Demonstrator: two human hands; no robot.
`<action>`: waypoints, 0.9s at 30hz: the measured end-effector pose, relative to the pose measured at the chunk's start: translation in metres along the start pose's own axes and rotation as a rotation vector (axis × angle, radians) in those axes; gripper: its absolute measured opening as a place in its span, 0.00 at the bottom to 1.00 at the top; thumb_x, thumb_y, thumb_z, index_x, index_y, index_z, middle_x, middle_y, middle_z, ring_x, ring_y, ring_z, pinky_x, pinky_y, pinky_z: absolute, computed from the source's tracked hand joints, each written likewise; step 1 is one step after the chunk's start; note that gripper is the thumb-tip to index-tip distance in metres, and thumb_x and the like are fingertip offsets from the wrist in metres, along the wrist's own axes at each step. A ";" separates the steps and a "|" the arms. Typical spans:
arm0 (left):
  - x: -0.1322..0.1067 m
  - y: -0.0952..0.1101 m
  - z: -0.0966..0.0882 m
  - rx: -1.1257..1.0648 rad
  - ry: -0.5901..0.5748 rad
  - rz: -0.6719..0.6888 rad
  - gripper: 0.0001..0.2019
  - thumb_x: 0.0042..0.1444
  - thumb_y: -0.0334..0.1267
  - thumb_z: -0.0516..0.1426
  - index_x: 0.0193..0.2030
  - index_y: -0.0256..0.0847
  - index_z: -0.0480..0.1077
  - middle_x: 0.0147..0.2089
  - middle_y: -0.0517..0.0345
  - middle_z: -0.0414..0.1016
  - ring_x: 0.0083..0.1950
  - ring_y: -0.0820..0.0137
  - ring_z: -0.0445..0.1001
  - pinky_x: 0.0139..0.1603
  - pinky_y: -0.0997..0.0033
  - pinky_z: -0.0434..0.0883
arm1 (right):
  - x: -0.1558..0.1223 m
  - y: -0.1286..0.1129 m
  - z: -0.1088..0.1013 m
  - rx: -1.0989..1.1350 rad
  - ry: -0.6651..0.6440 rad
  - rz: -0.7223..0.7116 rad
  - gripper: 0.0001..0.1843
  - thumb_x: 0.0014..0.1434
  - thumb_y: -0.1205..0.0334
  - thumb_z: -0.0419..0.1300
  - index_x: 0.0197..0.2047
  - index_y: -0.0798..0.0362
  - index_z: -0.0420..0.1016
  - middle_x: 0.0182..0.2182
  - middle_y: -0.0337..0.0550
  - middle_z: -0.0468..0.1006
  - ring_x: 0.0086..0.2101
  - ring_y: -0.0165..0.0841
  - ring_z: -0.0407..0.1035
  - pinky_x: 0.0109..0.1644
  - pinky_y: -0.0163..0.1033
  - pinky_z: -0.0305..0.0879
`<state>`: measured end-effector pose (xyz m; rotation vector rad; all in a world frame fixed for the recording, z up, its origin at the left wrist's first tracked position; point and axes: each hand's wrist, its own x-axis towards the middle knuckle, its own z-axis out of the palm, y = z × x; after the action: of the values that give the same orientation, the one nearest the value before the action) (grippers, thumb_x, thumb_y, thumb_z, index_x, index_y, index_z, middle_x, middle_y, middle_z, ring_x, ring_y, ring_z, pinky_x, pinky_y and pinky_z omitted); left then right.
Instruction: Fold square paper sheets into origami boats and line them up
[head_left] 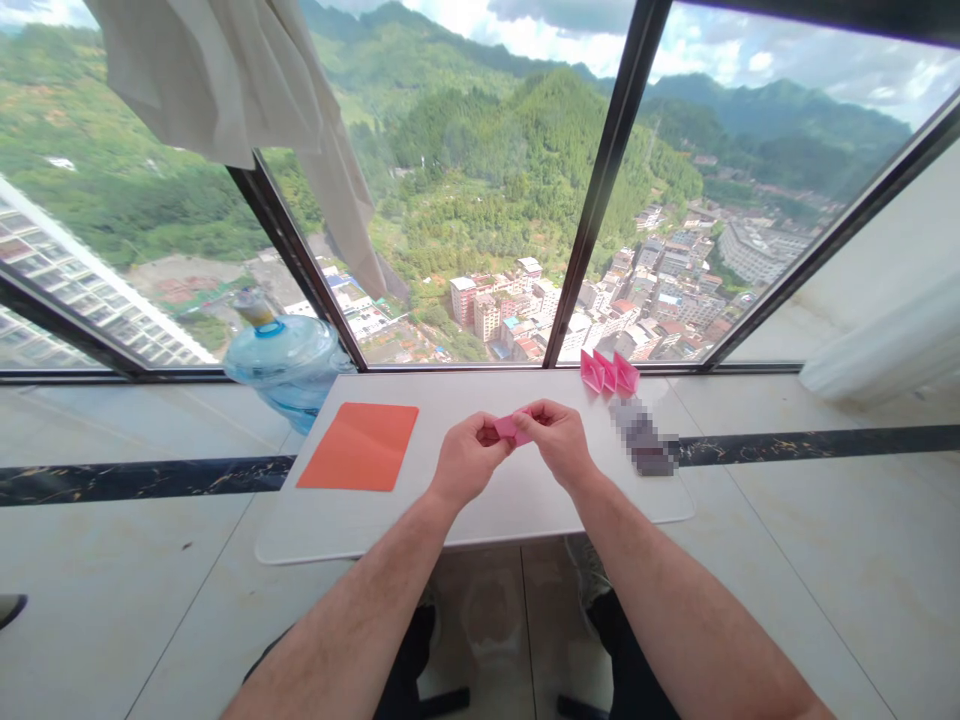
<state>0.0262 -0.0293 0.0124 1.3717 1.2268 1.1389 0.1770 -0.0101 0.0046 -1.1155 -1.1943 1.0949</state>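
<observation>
A small folded piece of pink paper (508, 427) is held above the middle of the white table, between both hands. My left hand (472, 455) pinches its left end. On the other end, the thumb and fingers of my right hand (553, 435) are closed. My fingers cover parts of the paper, so its full shape is hidden. Several folded pink paper pieces (609, 373) stand in a row at the table's far right corner. To the left of my hands lies a flat orange-red sheet of paper (360, 447).
The white table (337, 525) stands against a large window with dark frames (600, 190). A blue water jug (285, 360) is on the floor at its far left corner. A blurred-out dark object (645, 440) lies at the right edge. A pale curtain (232, 90) hangs upper left.
</observation>
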 end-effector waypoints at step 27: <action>0.002 0.004 0.002 -0.012 -0.097 -0.099 0.10 0.49 0.41 0.65 0.35 0.37 0.75 0.29 0.54 0.81 0.32 0.65 0.81 0.35 0.68 0.74 | 0.000 -0.009 0.000 -0.060 0.072 -0.032 0.13 0.53 0.53 0.64 0.24 0.54 0.74 0.21 0.36 0.72 0.25 0.29 0.65 0.30 0.35 0.61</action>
<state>0.0288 -0.0280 0.0158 1.3270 1.2025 0.9985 0.1769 -0.0116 0.0131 -1.1686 -1.1906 0.9919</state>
